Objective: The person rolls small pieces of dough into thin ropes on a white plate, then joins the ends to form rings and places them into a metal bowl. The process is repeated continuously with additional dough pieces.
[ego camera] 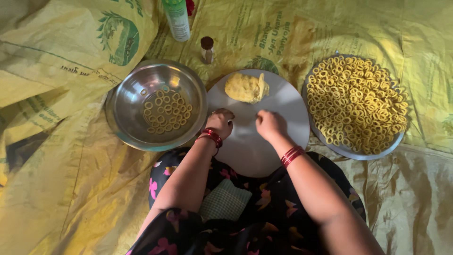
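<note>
My left hand [220,123] and my right hand [270,124] rest with curled fingers on a round white board [250,151] in front of my lap. What the fingertips pinch is too small to see. A lump of yellow dough [245,88] lies at the board's far edge, apart from both hands. A steel bowl [127,108] to the left holds several small dough rings. A round plate [351,152] to the right is heaped with many yellow dough rings. Red bangles circle both wrists.
Yellow printed sacks [56,61] cover the floor all around. A green-and-white bottle [177,19] and a small brown-capped vial [206,49] stand beyond the bowl. My legs in dark floral cloth [245,222] lie under the board's near edge.
</note>
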